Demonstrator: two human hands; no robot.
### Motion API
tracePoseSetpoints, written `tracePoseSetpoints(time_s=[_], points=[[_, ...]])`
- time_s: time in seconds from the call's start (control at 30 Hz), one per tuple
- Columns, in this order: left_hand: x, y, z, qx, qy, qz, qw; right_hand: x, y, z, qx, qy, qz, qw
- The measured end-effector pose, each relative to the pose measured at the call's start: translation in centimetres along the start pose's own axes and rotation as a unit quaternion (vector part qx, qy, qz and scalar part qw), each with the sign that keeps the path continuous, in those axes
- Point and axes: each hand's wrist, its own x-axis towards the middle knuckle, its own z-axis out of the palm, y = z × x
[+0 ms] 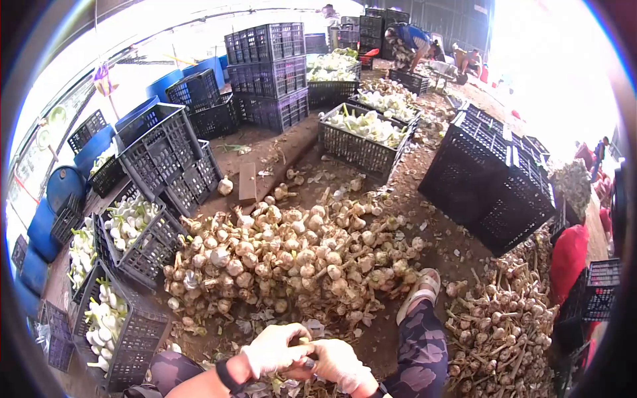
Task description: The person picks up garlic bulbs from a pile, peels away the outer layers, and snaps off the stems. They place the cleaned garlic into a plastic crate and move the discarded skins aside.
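Both hands low in view, meeting in front of the person's lap. Left hand (275, 347): fingers curled, pinching a small tan piece (304, 341), looks like garlic but too small to be sure. Right hand (338, 365): fingers bent in against the same piece; can't tell if they grip it or just touch. Small grey spot under the fingertips, unidentifiable. Black band (229, 377) on left wrist. Big garlic pile (285, 255) on the dirt floor (371, 338) just beyond the hands, bulbs with dry stems. Second garlic pile (501, 331) to the right, past the patterned trouser leg (421, 348) and sandalled foot (421, 292). Left side: two black crates of cleaned white garlic, near crate (136, 338) and one behind it (149, 242), both tilted. Beyond the main pile, an upright crate (361, 151) full of white bulbs. Tipped black crates (488, 179) right of that. Stacked crates (269, 76) and blue barrels (65, 186) further back. Another person (413, 43) bends over a crate in the far background.
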Motion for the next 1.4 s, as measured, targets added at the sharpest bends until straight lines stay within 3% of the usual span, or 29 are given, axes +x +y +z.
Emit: tracePoseSetpoints(time_s=[0.07, 0.13, 0.17, 0.2, 0.27, 0.33, 0.37, 0.43, 0.47, 0.53, 0.57, 0.6, 0.7, 0.73, 0.77, 0.83, 0.87, 0.93, 0.97, 1.0, 1.03, 1.07, 1.13, 1.17, 1.2, 1.23, 1.27, 1.33, 1.4], points=[[-2.3, 0.7, 0.2, 0.055, 0.066, 0.048, 0.995, 0.2, 1.3, 1.5, 0.053, 0.008, -0.085, 0.995], [-3.6, -0.3, 0.3, -0.121, 0.049, 0.091, 0.987, 0.4, 2.5, 3.1, 0.300, 0.044, -0.076, 0.950], [-3.6, -1.5, 0.2, 0.060, 0.090, 0.176, 0.978, 0.1, 2.2, 2.6, 0.303, 0.044, -0.044, 0.951], [-3.4, -3.1, 0.3, 0.239, 0.129, 0.253, 0.929, 0.2, 2.3, 3.0, 0.380, 0.071, -0.027, 0.922], [-2.8, -4.6, 1.5, 0.172, 0.131, 0.236, 0.947, 0.6, 2.1, 3.1, 0.458, 0.062, -0.014, 0.887], [-2.2, -5.1, 1.1, 0.297, 0.183, 0.315, 0.882, 0.6, 2.2, 2.8, 0.446, 0.045, 0.012, 0.894], [-2.0, -5.0, 0.8, 0.294, 0.183, 0.317, 0.883, 0.6, 2.3, 2.6, 0.437, 0.025, 0.036, 0.898], [-1.9, -4.7, -0.1, 0.394, 0.209, 0.387, 0.807, 0.7, 2.1, 2.8, 0.452, 0.018, 0.040, 0.891], [-1.9, -4.9, -0.3, 0.395, 0.211, 0.384, 0.807, 0.9, 1.9, 3.1, 0.469, 0.009, 0.042, 0.882], [-1.6, -5.4, -0.5, 0.374, 0.203, 0.379, 0.822, 1.0, 2.4, 3.2, 0.485, -0.028, 0.015, 0.874], [-2.0, -5.1, -0.8, 0.312, 0.168, 0.341, 0.870, 0.9, 2.2, 3.1, 0.490, -0.025, -0.013, 0.871], [-2.5, -4.4, -1.1, 0.311, 0.170, 0.339, 0.871, 0.7, 2.0, 3.0, 0.494, -0.020, -0.039, 0.868], [-2.8, -3.8, -1.7, 0.102, 0.122, 0.275, 0.948, 0.5, 1.9, 2.2, 0.466, -0.041, -0.072, 0.881], [-2.8, -4.2, -1.8, -0.077, 0.055, 0.213, 0.972, 0.6, 1.8, 2.2, 0.461, -0.038, -0.084, 0.883], [-3.0, -4.0, -1.7, -0.019, 0.094, 0.225, 0.970, 0.8, 1.4, 2.3, 0.461, -0.041, -0.084, 0.882], [-2.9, -3.9, -1.2, 0.142, 0.179, 0.262, 0.938, 1.7, 0.5, 2.9, 0.262, 0.138, -0.077, 0.952], [-2.6, -4.2, -0.7, 0.242, 0.222, 0.284, 0.901, 1.9, 0.1, 3.3, 0.263, 0.136, -0.077, 0.952], [-2.6, -4.2, 0.0, 0.252, 0.237, 0.299, 0.890, 1.9, -0.3, 3.9, 0.577, 0.132, -0.017, 0.806], [-2.4, -4.6, 0.5, 0.022, 0.193, 0.284, 0.939, 2.0, -0.1, 3.8, 0.630, 0.120, 0.011, 0.767], [-2.4, -4.7, 0.7, -0.208, 0.137, 0.254, 0.935, 1.8, 0.0, 3.9, 0.630, 0.120, 0.012, 0.767], [-2.3, -4.7, 0.2, -0.381, 0.057, 0.199, 0.901, 1.6, 0.0, 4.0, 0.659, 0.101, -0.027, 0.745], [-3.2, -2.9, -0.3, -0.477, 0.035, 0.129, 0.868, 1.4, -0.4, 3.9, 0.686, 0.081, -0.064, 0.720], [-2.9, -2.5, -1.1, -0.616, -0.112, 0.092, 0.774, 1.1, -0.4, 3.6, 0.691, 0.033, -0.097, 0.715], [-1.9, -4.7, -1.8, -0.591, -0.127, 0.056, 0.794, 1.3, 0.1, 3.4, 0.678, 0.012, -0.108, 0.727], [-1.1, -5.3, -1.7, -0.577, -0.067, 0.039, 0.813, 1.4, -0.1, 3.2, 0.663, -0.007, -0.118, 0.739], [-0.9, -5.7, -1.6, -0.479, 0.033, 0.086, 0.873, 1.2, -0.7, 3.3, 0.677, 0.057, -0.045, 0.732], [-0.8, -5.9, -1.4, -0.371, 0.132, 0.131, 0.910, 1.4, -1.0, 3.2, 0.622, 0.117, -0.039, 0.774], [0.0, -6.6, -1.4, -0.387, -0.007, 0.150, 0.910, 1.2, -1.6, 2.6, 0.550, 0.141, -0.032, 0.822], [-0.7, -7.5, 2.4, -0.241, 0.147, 0.294, 0.913, 1.4, -0.1, 3.7, 0.540, 0.067, -0.087, 0.835]])
